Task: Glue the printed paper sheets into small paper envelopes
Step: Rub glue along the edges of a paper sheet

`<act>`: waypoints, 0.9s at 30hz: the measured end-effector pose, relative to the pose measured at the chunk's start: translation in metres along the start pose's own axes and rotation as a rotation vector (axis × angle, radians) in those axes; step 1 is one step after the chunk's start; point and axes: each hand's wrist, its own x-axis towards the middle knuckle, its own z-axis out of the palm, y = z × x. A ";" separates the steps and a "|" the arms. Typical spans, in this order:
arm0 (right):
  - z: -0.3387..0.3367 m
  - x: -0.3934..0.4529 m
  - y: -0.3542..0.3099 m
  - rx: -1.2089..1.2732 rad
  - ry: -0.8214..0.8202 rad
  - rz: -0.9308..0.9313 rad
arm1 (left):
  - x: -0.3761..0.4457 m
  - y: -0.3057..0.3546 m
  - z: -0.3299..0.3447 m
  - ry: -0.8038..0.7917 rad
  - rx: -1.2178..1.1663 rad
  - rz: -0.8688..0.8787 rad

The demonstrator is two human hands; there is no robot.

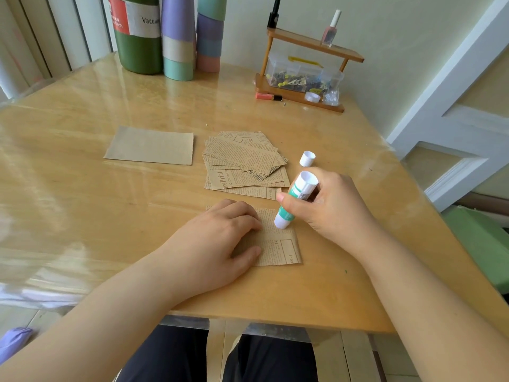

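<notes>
At six o'clock on worktop [110, 244]: your left hand [220, 238] flat on printed sheet [281, 246]; right hand [325, 205] grips glue stick [294, 199]. Risk: sheet slides, glue smears worktop.

One glue stick [296, 199], one cap [307, 158], one plain brown sheet [150, 145], two hands.

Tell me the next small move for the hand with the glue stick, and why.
Probably draw the green-and-white glue stick along the right edge of the printed brown paper sheet. The right hand holds it tip-down at the sheet, its white cap lies off, and the left hand presses the sheet flat.
</notes>
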 end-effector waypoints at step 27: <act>0.008 0.017 -0.002 -0.009 -0.026 -0.020 | -0.001 0.000 0.000 0.003 -0.014 0.004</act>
